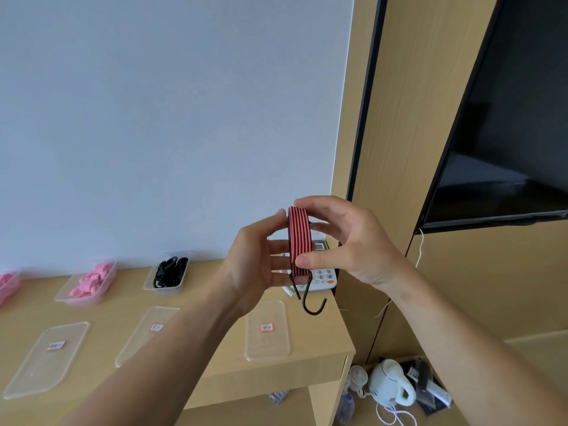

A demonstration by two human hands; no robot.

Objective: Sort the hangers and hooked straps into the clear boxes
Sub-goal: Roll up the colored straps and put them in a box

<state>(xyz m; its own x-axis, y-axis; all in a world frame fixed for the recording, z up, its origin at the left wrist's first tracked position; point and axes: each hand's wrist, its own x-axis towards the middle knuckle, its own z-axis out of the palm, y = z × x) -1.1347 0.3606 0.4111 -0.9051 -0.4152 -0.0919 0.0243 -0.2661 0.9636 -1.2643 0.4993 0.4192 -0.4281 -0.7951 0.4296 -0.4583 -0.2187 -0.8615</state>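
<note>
A red-and-black striped hooked strap (pixel 299 241) is folded into a bundle in mid-air above the desk, two black metal hooks (pixel 310 298) dangling below it. My left hand (pixel 258 269) holds the bundle from the left with fingers behind it. My right hand (pixel 347 241) grips it from the right, fingers over the top and thumb across the front. On the desk stand a clear box of pink hangers (pixel 89 282) and a clear box of black pieces (pixel 169 273). Another box with pink items (pixel 7 285) shows at the left edge.
Three clear lids with red-bordered labels lie on the wooden desk (pixel 215 358): left lid (pixel 46 358), middle lid (pixel 147 332), right lid (pixel 266 330). A white telephone (pixel 322 278) sits behind the strap. A white kettle (pixel 392 382) stands on the floor; a dark TV (pixel 507 133) hangs at right.
</note>
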